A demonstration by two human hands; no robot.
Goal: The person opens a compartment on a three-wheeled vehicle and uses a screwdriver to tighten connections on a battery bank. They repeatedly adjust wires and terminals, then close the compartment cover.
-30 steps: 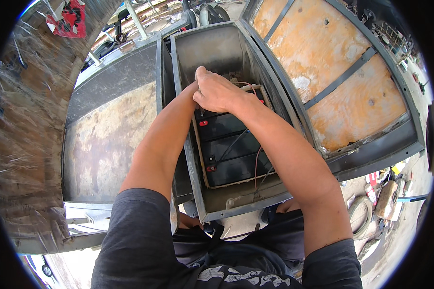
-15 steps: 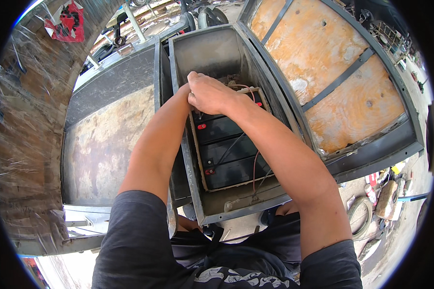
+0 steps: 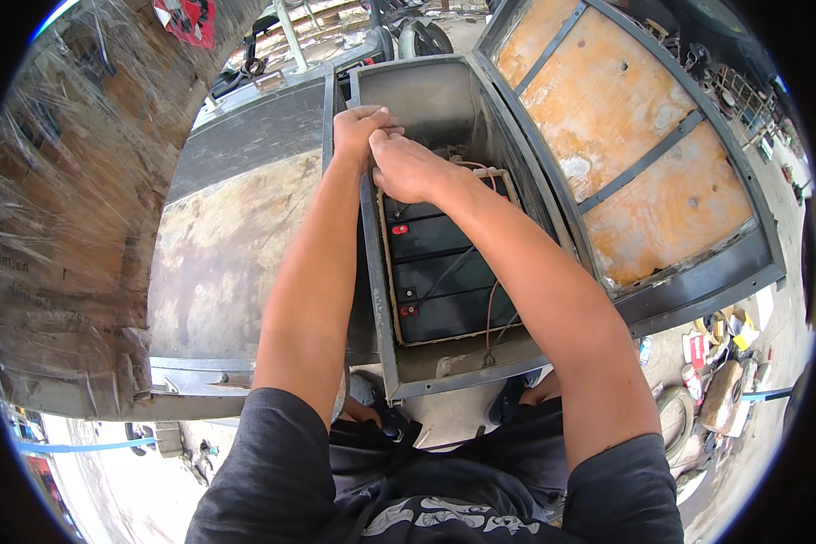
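Compared with half a second ago, the left hand (image 3: 358, 130) shows more plainly, having come out from behind the right hand (image 3: 406, 166); the two now meet above the left rim of the metal box (image 3: 429, 388). Both have curled fingers, but whether they grip anything I cannot tell. The black batteries (image 3: 453, 272) sit inside the box, just below and nearer than the hands, with a reddish wire (image 3: 490, 313) along their right side. The view has also swung a little, so more ground shows at the near left.

A wood-lined lid (image 3: 644, 163) lies open to the right, and a worn, stained panel (image 3: 236, 245) spans the left. Beyond the lid, at the near right, a ring-shaped object (image 3: 675, 419) lies among clutter on pale ground (image 3: 743, 471).
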